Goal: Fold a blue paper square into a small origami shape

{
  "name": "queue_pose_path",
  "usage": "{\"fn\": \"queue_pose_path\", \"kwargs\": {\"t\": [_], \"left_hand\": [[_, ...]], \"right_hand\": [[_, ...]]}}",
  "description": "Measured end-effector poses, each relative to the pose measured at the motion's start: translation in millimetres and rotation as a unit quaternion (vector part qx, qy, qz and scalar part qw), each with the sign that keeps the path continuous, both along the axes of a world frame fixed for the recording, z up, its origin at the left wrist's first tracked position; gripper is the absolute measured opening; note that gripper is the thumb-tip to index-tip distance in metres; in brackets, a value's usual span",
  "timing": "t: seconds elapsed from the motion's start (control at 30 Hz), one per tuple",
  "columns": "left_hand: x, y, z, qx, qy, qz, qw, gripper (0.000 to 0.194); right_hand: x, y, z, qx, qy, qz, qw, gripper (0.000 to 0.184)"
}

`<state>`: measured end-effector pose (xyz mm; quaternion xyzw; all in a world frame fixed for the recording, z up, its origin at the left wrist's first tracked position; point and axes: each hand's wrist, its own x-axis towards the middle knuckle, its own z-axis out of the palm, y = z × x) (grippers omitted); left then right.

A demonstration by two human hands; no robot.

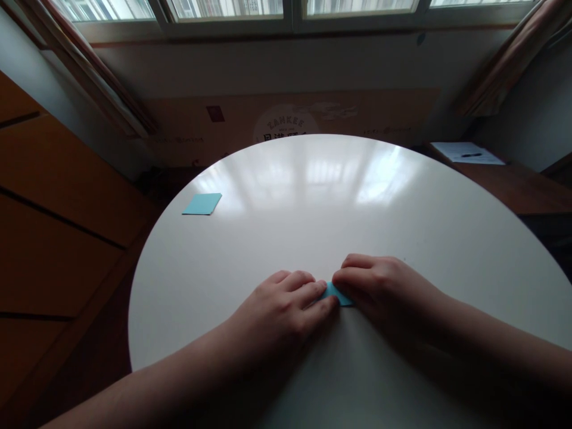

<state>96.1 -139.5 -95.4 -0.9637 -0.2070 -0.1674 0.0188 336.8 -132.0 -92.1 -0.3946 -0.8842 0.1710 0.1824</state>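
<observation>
Left grip (288, 307): bare hand, narrow, thumb and fingers closed on the near and left edges of a turquoise paper piece (344, 299). Right grip (379, 280): bare hand, narrow, fingertips drawn together on the piece's far and right part. Paper piece: between the two grips, flat to the surface, smooth, matte, straight-edged; only a small wedge shows (fold count uncertain, the fingers hide most of it). State of work: judged partway, the piece apparently folded down from a larger sheet; no finished form lies about.

Bench (277, 244): under both grips, round-edged, glossy white top, window light mirrored in its far half. Turquoise stack (202, 204): forward and left of the grips, well apart; square-cut, thin, flat, seemingly unworked. White sheet (449, 152): far forward and right, on a brown wooden surface (531, 187), a dark pen (471, 155) upon it. Printed board (384, 110): beyond the bench, straight ahead, tan, lettered. Window (357, 7): farthest, framed panes.
</observation>
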Motion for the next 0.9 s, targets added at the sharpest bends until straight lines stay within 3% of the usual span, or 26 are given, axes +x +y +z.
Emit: {"fn": "queue_pose_path", "kwargs": {"t": [0.2,0.37,0.57,0.9], "left_hand": [[-0.2,-0.1,1.2,-0.014,0.018,0.001,1.000,0.032],[-1.0,-0.1,-0.4,-0.022,0.017,0.005,1.000,0.033],[-0.6,-1.5,-0.2,-0.025,0.022,0.017,0.999,0.032],[0.6,-3.6,6.5,-0.039,0.031,0.025,0.998,0.032]], "right_hand": [[15.6,7.2,5.8,-0.026,0.065,0.051,0.996,0.020],[11.2,7.1,7.8,-0.054,-0.010,0.071,0.996,0.013],[9.4,4.5,18.6,-0.035,-0.109,0.101,0.988,0.014],[17.2,-6.2,33.6,-0.043,-0.162,0.118,0.979,0.018]]}}
